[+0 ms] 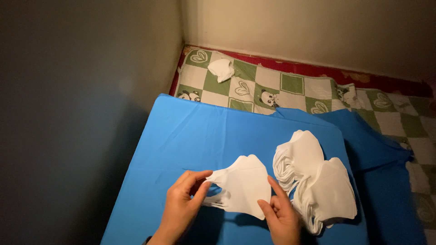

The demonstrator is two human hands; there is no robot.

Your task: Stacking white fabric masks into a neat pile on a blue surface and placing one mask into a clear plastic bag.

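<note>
A flat white face mask (243,183) is held between both hands just above a blue sheet (195,131). My left hand (181,204) pinches its left end, where the thin ear loops hang. My right hand (280,213) grips its lower right edge with thumb and forefinger. Just to the right, two overlapping stacks of the same white masks (318,181) lie on the blue sheet, touching my right hand's side.
The blue sheet covers a low surface on a green-and-white checked mat (290,88) with panda and heart prints. One more white mask (221,70) lies on the mat in the far corner. Walls close in on the left and back.
</note>
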